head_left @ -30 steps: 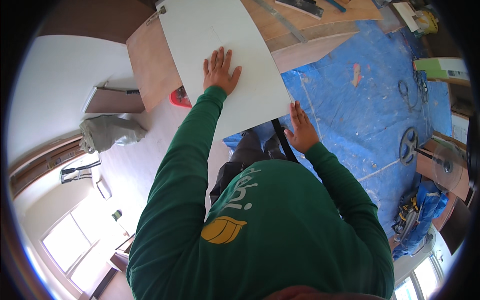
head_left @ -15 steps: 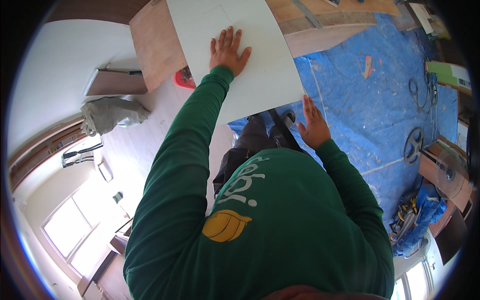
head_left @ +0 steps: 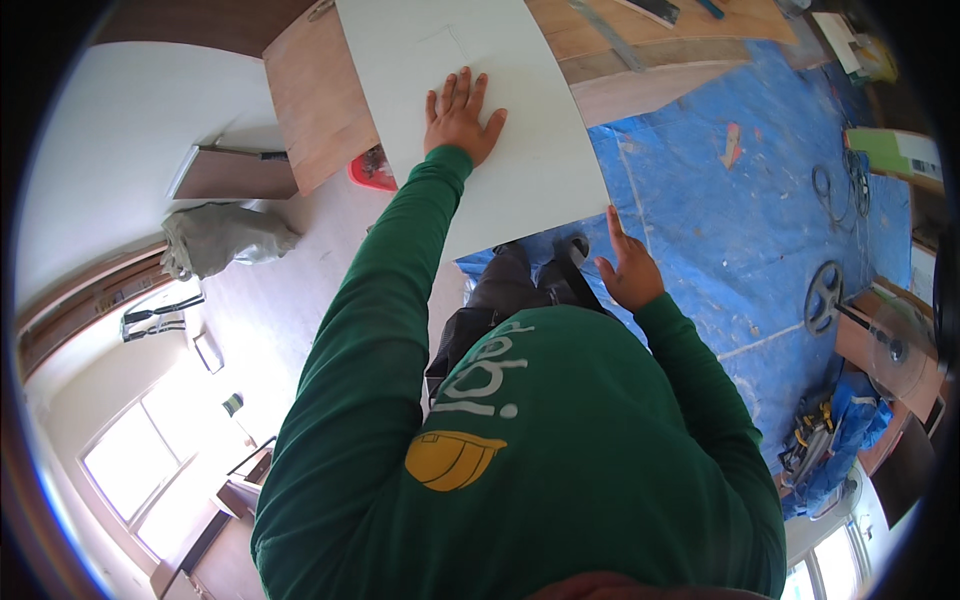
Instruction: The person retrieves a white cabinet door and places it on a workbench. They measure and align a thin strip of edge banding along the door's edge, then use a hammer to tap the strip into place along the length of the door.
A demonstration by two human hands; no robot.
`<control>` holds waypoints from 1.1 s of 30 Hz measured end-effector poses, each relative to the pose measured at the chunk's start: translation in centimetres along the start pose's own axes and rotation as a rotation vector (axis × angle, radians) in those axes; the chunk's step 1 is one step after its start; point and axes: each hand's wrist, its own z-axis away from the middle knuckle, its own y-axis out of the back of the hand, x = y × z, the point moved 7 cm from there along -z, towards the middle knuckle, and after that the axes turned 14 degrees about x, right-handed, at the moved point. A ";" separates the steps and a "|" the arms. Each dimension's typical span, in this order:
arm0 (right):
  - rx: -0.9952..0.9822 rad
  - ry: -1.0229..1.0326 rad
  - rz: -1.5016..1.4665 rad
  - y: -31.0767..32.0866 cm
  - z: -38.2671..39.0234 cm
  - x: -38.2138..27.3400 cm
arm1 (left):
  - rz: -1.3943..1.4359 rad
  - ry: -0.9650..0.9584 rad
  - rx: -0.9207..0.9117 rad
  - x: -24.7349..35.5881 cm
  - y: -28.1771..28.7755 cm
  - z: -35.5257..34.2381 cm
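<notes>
To keep the white panel [head_left: 530, 175] steady, it seems good to press evenly with the whole left palm and to guide the corner only lightly. The left hand [head_left: 462, 120] lies flat on the panel, fingers spread, just below the faint pencil lines [head_left: 458, 38]. The right hand [head_left: 633, 274] has index finger and thumb apart, gripping nothing visible; the panel's near right corner is at its fingertip.
</notes>
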 end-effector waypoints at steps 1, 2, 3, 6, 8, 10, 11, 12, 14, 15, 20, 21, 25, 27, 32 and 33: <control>-0.006 -0.005 0.012 0.2 0.0 -0.1 | -0.001 0.003 -0.003 0.1 0.0 0.1; -0.012 -0.011 0.024 0.3 0.0 -0.2 | -0.002 0.006 -0.007 0.0 0.0 0.1; -0.014 -0.014 0.034 0.4 -0.1 -0.2 | -0.005 0.006 -0.007 0.0 0.0 0.0; -0.005 -0.001 0.043 0.8 0.0 0.3 | -0.001 0.006 -0.010 0.0 0.0 0.0; -0.008 -0.038 0.042 0.7 0.6 1.1 | 0.006 0.005 -0.009 0.0 -0.1 0.0; 0.027 -0.027 0.026 0.4 1.1 2.0 | 0.008 0.005 -0.008 0.1 0.1 0.0; 0.064 0.002 0.011 0.2 1.4 2.6 | 0.007 0.006 -0.010 0.1 0.1 0.0; 0.101 0.031 -0.005 0.0 1.6 2.7 | 0.006 0.006 -0.012 0.1 0.1 0.0; 0.111 -0.171 -0.253 -0.9 1.5 4.7 | 0.003 0.000 -0.009 0.1 0.1 -0.1; 0.117 -0.274 -0.378 -1.5 1.3 5.7 | 0.002 -0.005 -0.008 0.1 0.0 -0.1; 0.177 -0.495 -0.637 -2.4 -1.5 6.7 | 0.013 -0.008 0.006 0.1 0.0 -0.1; 0.189 -0.572 -0.708 -2.3 -2.0 6.2 | 0.017 -0.005 0.008 0.1 0.0 -0.1; 0.120 -0.820 -0.816 -2.7 -2.6 6.6 | -0.006 -0.014 0.025 0.2 0.2 -0.1; 0.108 -0.879 -0.851 -2.7 -2.7 6.3 | -0.007 -0.012 0.020 0.3 0.2 0.0; 0.016 -0.902 -0.952 -3.5 -3.3 6.1 | -0.008 -0.015 0.023 0.5 0.5 -0.1; 0.009 -0.890 -0.948 -3.6 -3.6 6.1 | -0.006 -0.013 0.023 0.5 0.5 -0.1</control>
